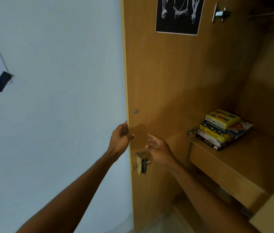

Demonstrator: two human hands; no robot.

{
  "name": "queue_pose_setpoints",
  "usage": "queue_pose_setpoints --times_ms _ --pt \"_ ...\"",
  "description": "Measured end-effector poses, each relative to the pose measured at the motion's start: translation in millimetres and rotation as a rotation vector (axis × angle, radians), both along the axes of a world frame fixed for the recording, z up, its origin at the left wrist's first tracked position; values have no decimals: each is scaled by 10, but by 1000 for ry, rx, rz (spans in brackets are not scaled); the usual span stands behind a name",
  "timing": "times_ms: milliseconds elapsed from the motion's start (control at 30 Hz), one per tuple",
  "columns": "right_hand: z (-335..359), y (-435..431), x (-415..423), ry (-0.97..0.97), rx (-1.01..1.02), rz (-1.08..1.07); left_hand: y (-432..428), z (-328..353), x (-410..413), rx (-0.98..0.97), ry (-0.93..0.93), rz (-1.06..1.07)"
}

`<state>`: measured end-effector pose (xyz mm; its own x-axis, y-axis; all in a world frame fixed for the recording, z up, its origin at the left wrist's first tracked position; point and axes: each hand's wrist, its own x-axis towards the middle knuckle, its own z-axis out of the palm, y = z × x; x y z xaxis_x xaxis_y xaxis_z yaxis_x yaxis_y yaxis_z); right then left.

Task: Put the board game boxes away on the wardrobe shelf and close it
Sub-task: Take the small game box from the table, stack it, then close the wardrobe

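Stack of board game boxes (222,130) on the wardrobe shelf (250,165), wardrobe door (175,81) not yet closed.
Swinging the door shut from here could pinch the left hand (120,140), whose fingers curl round the door's free edge with the thumb on the inner face, or catch the right forearm, which lies between door and shelf. The right hand (159,148) is loosely open, fingers spread just above the lock (142,163); whether it touches the panel I cannot tell.

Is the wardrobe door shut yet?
Open. The door stands swung out, inner face showing; the left hand grips its edge, and the game boxes on the shelf are visible.
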<state>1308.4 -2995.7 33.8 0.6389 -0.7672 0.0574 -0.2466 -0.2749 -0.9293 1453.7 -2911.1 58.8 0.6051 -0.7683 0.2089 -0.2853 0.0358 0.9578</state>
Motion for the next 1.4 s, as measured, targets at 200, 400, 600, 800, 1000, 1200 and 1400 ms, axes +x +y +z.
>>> queue_pose_setpoints --times_ms 200,400,600,800,1000,1200,1400 --pt "-124 94 -233 27 -43 -88 112 -143 -154 -82 17 -23" --pt "-252 373 -788 -58 -15 -272 292 -137 -630 -122 -128 -361" --pt "-374 505 -1464 -93 -31 -564 -5 -118 -1313 -78 -243 -277" --pt "-361 349 -2084 77 -304 -808 -458 -46 -1960 -65 -239 -468" --pt "-290 101 -2599 376 -540 -983 -910 -95 -2463 -55 -261 -588" --pt "-311 -314 -3097 534 -744 -1063 -1444 -188 -2871 -77 -246 -690" --pt "-241 -750 -3449 702 -797 -1199 -1994 -231 -3263 -105 -241 -733"
